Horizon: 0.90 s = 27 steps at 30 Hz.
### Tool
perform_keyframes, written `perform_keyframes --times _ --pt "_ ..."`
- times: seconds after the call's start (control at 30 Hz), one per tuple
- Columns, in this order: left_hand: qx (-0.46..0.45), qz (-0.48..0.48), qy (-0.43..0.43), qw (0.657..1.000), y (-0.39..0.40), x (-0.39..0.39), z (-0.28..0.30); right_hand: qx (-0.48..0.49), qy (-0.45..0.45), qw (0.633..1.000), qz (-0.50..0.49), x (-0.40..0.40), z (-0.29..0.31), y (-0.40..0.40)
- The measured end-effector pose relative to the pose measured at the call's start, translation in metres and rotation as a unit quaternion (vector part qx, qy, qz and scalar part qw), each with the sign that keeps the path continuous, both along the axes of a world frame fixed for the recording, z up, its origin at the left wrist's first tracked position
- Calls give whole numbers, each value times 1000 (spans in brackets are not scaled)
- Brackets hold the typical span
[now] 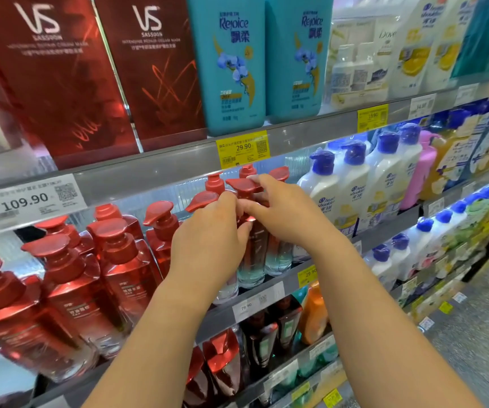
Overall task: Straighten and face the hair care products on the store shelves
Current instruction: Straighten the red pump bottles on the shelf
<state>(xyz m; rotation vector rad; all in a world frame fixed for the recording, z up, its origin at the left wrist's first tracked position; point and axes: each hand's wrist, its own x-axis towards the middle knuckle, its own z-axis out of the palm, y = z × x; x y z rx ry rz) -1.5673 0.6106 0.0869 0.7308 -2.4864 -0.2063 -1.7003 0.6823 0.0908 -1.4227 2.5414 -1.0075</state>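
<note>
Red pump bottles [125, 260] fill the middle shelf [284, 287]. At its centre stands a red-to-clear pump bottle [250, 260] with a red pump head [241, 185]. My left hand [210, 240] wraps round the left side of this bottle's shoulder. My right hand [284, 210] grips its neck from the right, with a finger lying on the pump head. A second bottle of the same kind [278, 254] stands just to its right, partly hidden by my right hand.
White bottles with blue pumps [352, 189] stand to the right on the same shelf. Above are red VS boxes [155, 69] and teal Rejoice bottles [234, 63]. Price tags [241, 148] line the shelf edges. Lower shelves hold dark red and orange bottles [313, 313].
</note>
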Motion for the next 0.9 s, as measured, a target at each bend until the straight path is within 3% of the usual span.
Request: perform_keyframes --times 0.23,0.67,0.73,0.8,0.9 --pt "-8 -14 -63 998 -2 -22 -12 -29 51 998 -31 -5 -14 -9" --pt "-10 32 -1 999 -7 -32 -5 -37 43 998 -32 -6 -9 -10" --pt "-14 34 -7 999 -7 -31 -3 -41 0 999 -2 -7 -4 -3" --pt "-19 37 -10 999 -6 -31 -3 -75 -99 992 16 -9 1 9" --pt "-29 43 -9 999 -5 -29 -4 -138 -138 980 -42 -18 7 31"
